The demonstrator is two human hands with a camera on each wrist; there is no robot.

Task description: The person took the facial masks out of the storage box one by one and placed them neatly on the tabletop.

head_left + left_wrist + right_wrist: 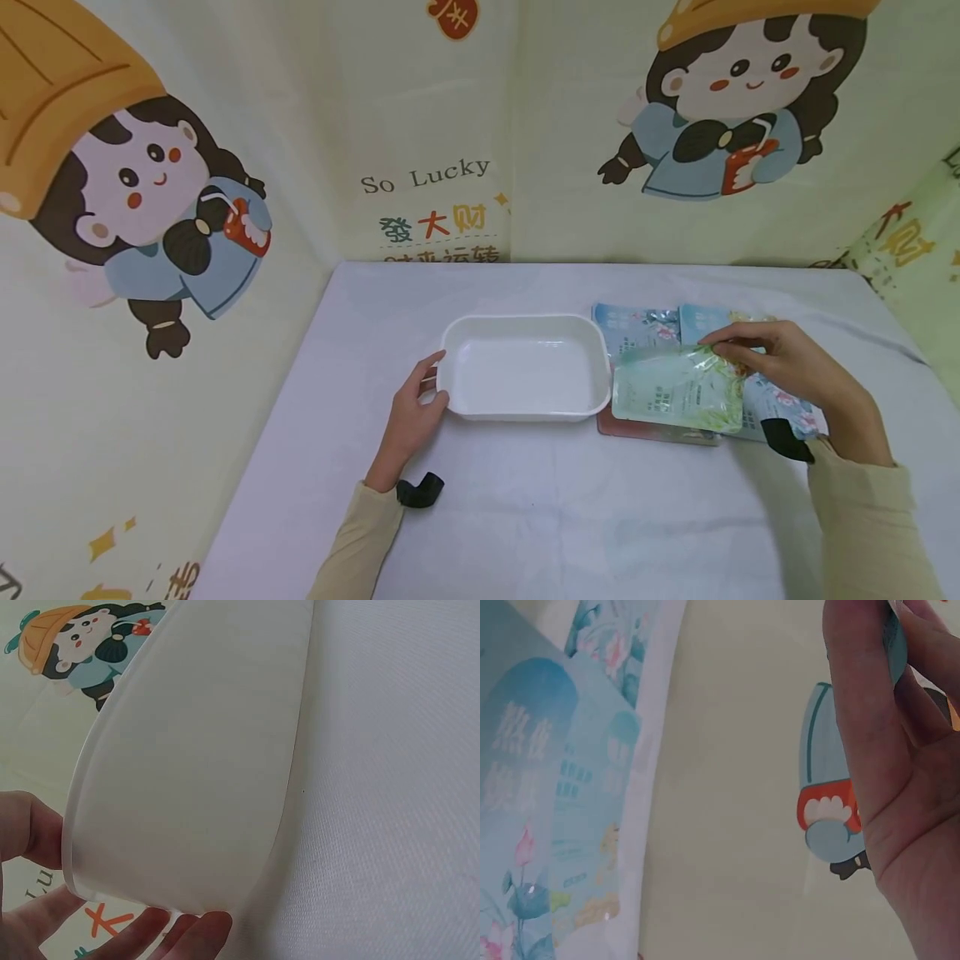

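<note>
A white rectangular dish (525, 375) with rounded corners stands on the table in the head view. My left hand (415, 421) holds its left end, thumb at the near corner and fingers along the end wall. In the left wrist view the dish's outer wall (187, 765) is seen close up with the fingers (206, 935) against it. My right hand (810, 375) pinches a light green sheet-mask packet (667, 392) by its upper right corner, to the right of the dish. The packet is tilted over other packets and covers part of them.
Blue floral packets (633, 327) lie right of the dish, with another blue packet (783, 404) under my right hand. A pink packet's edge (652, 431) shows below the green one. White cloth covers the table (540, 517); a cartoon-printed curtain (562, 217) stands behind.
</note>
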